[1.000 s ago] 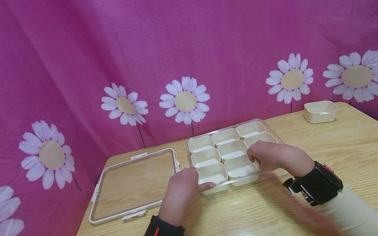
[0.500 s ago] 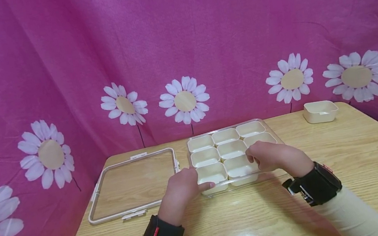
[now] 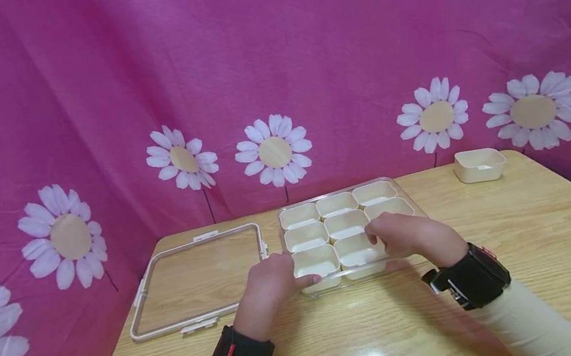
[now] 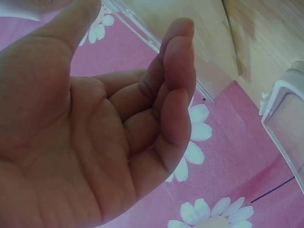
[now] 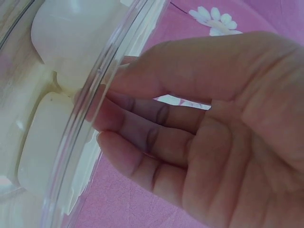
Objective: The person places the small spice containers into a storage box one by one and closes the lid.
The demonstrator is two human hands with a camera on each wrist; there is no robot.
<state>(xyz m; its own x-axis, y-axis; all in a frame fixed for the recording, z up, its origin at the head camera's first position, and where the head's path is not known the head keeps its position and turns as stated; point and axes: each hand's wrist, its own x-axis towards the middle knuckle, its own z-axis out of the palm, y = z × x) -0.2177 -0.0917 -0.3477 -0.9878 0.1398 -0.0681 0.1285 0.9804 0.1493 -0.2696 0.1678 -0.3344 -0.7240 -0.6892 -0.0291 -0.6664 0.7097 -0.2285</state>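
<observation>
A shallow clear plastic box (image 3: 412,204) stands on the table, holding rows of cream-coloured small bins (image 3: 347,224). At its near left corner my left hand (image 3: 269,285) holds the box, thumb along the front wall and index finger at the left side. The left wrist view shows the other fingers of that hand bent loosely. Over the near right part, my right hand (image 3: 404,234) reaches inside with curled fingers. It pinches at the right edge of the near middle bin (image 3: 360,249); the right wrist view shows its fingertips (image 5: 107,114) beside the bins. The near right compartment is hidden behind this hand.
Left of the box lies a clear lid (image 3: 196,283) with a white frame and clip tabs. One separate cream bin (image 3: 480,165) stands at the table's back right corner. A pink cloth (image 3: 271,71) with white flowers hangs behind the wooden table (image 3: 308,349).
My right hand has shifted slightly left along the near middle bin. The left hand stays at the box corner. The whole head view has moved slightly.
</observation>
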